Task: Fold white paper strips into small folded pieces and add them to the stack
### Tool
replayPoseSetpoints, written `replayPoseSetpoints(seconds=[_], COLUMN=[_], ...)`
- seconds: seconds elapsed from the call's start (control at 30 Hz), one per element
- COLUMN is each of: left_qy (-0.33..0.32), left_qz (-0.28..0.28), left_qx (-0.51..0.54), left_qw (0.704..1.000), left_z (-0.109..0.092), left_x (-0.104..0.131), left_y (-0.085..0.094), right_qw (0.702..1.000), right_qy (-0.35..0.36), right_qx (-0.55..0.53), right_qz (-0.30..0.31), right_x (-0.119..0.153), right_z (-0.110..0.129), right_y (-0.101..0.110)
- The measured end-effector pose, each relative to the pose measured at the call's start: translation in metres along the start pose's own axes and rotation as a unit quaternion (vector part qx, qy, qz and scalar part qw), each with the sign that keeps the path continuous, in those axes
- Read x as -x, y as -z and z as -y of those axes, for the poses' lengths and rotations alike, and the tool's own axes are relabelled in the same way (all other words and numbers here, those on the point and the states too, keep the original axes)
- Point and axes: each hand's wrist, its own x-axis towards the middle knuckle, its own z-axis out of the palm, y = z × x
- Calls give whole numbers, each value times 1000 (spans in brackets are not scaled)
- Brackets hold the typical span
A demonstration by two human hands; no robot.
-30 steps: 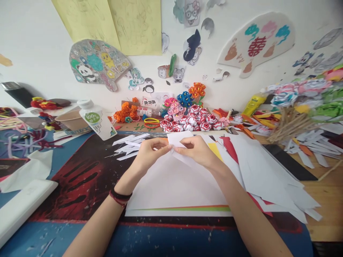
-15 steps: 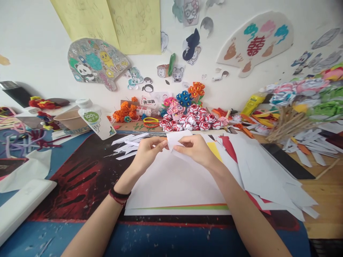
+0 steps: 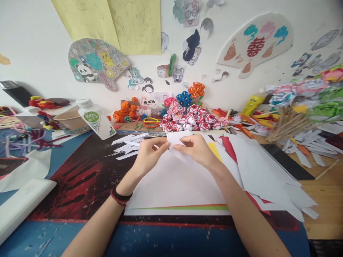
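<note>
A small piece of white paper (image 3: pixel 178 137) is held between both hands above a stack of large sheets. My left hand (image 3: pixel 152 151) pinches its left edge between thumb and fingers. On the right side, my right hand (image 3: pixel 197 149) grips the same piece, thumb in front and fingers behind. The thumbs are close together, and part of the paper is hidden by the fingers. Beneath the hands lies the stack of white sheets (image 3: pixel 177 182), with orange and green edges showing at the front.
White paper strips (image 3: pixel 131 144) lie left of the stack. Red-and-white paper roses (image 3: pixel 191 119) line the back. A white bottle (image 3: pixel 96 119) stands at back left, a white case (image 3: pixel 26 207) at front left. Loose white sheets (image 3: pixel 268 171) and a black strip (image 3: pixel 288 160) lie on the right.
My left hand has moved slightly right, its thumb now on the paper's left edge and nearer my right thumb. My right hand has barely moved.
</note>
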Motion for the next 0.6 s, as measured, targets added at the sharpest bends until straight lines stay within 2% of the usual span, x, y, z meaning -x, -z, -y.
replayPoseSetpoints(seconds=[0.33,0.6], left_qy=[9,3], left_qz=[-9,-18], left_qx=[-9,33], left_qw=[1000,999], left_z=[-2,5], left_x=[0,0], left_y=[1,1], right_qw=[999,998], right_qy=[18,9], right_qx=[-29,-61], right_qz=[-6,5], right_x=[1,1], right_z=[4,2], right_y=[-1,-2])
